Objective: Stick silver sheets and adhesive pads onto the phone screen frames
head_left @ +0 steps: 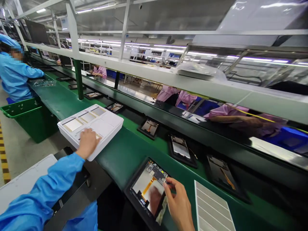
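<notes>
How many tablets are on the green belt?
8 tablets visible: one at the right hand, seven in a line along the far side of the belt, at. More may be hidden farther along.

Left of the left hand (pixel 88 143), the gray floor (pixel 21 154) runs along the bench, edged by a yellow and black tape stripe (pixel 3 160). A green plastic bin (pixel 29 118) stands on it there. Farther left, a co-worker in a blue smock (pixel 15 75) sits at the long green bench (pixel 62 99). Above and ahead of the right hand (pixel 179 205), a white metal shelf (pixel 192 80) runs the length of the bench on posts. Beyond it, people in pink smocks (pixel 176 96) sit across the line near blue crates (pixel 204 107). Long strip lights (pixel 166 46) glow under the ceiling (pixel 144 19).
</notes>
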`<state>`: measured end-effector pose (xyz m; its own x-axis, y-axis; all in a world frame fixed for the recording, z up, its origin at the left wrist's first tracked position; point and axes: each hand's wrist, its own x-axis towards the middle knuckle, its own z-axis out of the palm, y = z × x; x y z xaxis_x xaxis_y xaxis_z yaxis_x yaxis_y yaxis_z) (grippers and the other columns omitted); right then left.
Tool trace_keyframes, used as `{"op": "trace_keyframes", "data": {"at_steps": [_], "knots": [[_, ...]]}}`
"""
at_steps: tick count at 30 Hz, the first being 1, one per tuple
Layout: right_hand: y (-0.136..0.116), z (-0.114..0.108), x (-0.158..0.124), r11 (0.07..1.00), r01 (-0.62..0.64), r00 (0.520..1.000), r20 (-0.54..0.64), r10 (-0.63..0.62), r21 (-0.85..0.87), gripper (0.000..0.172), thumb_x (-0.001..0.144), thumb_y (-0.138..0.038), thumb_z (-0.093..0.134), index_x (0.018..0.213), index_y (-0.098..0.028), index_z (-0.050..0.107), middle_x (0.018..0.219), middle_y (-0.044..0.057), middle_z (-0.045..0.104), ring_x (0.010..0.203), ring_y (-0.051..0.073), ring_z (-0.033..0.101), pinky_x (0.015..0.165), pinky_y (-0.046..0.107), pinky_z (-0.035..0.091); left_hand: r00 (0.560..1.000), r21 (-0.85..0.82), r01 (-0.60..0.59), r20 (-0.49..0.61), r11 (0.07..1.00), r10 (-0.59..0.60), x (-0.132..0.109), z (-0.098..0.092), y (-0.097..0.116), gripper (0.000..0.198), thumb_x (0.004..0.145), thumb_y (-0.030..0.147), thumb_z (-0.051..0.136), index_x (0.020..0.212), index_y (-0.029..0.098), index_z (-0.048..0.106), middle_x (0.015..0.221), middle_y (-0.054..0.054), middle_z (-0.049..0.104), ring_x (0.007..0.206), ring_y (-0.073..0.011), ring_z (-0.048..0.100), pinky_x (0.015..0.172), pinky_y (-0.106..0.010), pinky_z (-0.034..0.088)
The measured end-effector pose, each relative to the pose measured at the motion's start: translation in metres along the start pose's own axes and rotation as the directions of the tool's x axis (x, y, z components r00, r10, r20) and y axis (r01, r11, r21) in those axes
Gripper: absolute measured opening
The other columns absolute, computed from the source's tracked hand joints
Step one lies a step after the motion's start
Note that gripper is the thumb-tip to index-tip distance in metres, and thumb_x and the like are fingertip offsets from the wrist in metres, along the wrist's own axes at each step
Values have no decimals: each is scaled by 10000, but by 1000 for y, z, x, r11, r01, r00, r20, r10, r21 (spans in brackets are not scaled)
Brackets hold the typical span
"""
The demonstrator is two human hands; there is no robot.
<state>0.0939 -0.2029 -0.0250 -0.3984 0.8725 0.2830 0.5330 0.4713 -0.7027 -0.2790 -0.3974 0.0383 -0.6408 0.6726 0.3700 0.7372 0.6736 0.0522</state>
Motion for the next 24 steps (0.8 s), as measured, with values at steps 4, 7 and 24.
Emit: {"op": "trace_keyframes", "data": {"at_steps": [4,7,24], "knots": [[-19,-1,-27,997,45,999,14,-46,61,377,894,-499,517,1045,-184,658,1144,129,637,890,224,666,647,322,582,976,27,162,143,986,-165,19,-1,-72,530,835,569,565,930,58,668,1052,-272,625,1085,-426,518,900,-529,370],[-39,5,-36,986,126,992,-1,-127,111,294,938,-426,514,1038,-193,664,1148,121,647,916,214,674,653,302,585,945,-318,301,229,899,-236,19,-5,-86,451,696,528,710,893,132,623,945,-166,664,965,-348,595,825,-426,429],[-85,-9,-96,708,620,776,130,-617,-338,237,968,-51,426,1088,-127,616,980,130,672,890,214,621,733,323,535,649,-596,760,715,-260,260,-101,-24,149,427,675,350,823,982,82,694,860,-127,763,730,-247,722,654,-314,545]]}}
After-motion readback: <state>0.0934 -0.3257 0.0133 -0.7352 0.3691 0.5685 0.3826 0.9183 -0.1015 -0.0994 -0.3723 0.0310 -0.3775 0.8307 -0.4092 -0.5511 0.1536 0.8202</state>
